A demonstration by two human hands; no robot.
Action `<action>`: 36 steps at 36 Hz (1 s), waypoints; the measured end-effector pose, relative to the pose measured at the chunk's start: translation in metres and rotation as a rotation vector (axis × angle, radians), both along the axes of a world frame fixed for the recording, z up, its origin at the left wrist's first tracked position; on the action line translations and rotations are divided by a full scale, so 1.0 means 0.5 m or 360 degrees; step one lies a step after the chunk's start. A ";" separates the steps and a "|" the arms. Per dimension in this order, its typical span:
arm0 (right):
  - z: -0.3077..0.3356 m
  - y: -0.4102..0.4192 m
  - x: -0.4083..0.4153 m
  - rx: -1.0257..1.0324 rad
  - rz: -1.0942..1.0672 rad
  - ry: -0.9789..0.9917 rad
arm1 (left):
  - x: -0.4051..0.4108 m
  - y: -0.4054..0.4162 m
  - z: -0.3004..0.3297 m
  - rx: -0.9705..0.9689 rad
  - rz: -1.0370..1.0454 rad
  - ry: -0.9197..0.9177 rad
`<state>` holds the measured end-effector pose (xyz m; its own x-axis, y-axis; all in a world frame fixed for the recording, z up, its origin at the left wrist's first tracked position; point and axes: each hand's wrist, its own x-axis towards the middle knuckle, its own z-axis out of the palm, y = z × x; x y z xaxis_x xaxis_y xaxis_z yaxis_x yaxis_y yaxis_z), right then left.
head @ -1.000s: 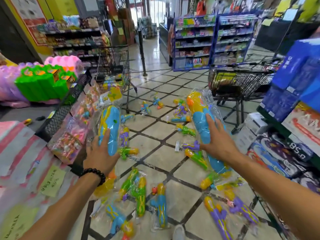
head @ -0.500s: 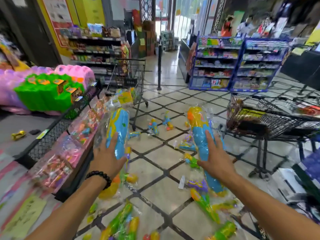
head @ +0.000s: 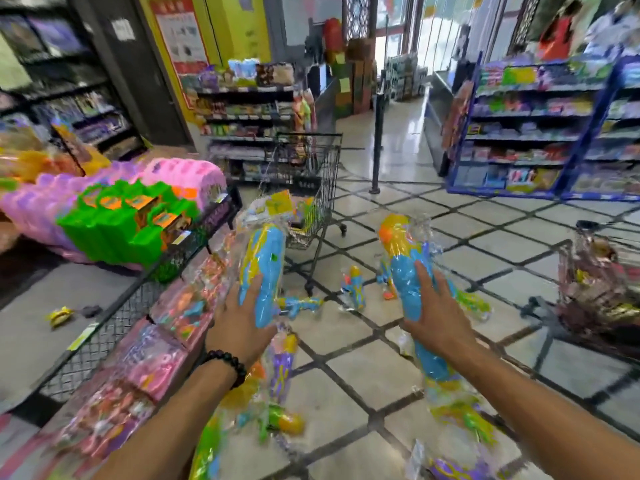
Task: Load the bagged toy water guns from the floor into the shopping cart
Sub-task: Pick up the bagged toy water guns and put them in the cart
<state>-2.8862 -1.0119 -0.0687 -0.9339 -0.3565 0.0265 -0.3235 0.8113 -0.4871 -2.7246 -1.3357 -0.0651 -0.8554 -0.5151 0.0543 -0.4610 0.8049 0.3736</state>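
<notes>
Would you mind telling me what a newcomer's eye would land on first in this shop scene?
First, the two big blue-and-yellow bagged water guns held up mid-frame: one in the left hand, one in the right hand. Next, the bright green and pink toy packs stacked on the display at left. Then the black wire shopping cart straight ahead, with smaller bagged water guns scattered on the tiled floor.

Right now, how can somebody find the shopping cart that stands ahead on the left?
Look past the left hand and its bagged water gun, at the end of the low display bin. The shopping cart stands there, a dark wire basket holding bagged toys, unlike the blue shelves beyond.
</notes>
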 end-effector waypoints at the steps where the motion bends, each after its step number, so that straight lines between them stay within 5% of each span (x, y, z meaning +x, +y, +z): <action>1: 0.002 -0.021 -0.039 0.0004 0.0035 0.0006 | -0.027 -0.010 0.005 -0.0039 0.0028 -0.0006; 24: -0.010 -0.618 -0.820 0.0030 0.0122 -0.0019 | -0.753 -0.614 -0.063 0.0068 0.0099 -0.0137; 36: -0.060 -0.872 -1.160 0.0015 0.0208 -0.0070 | -1.123 -0.783 -0.077 0.0052 0.0042 -0.0189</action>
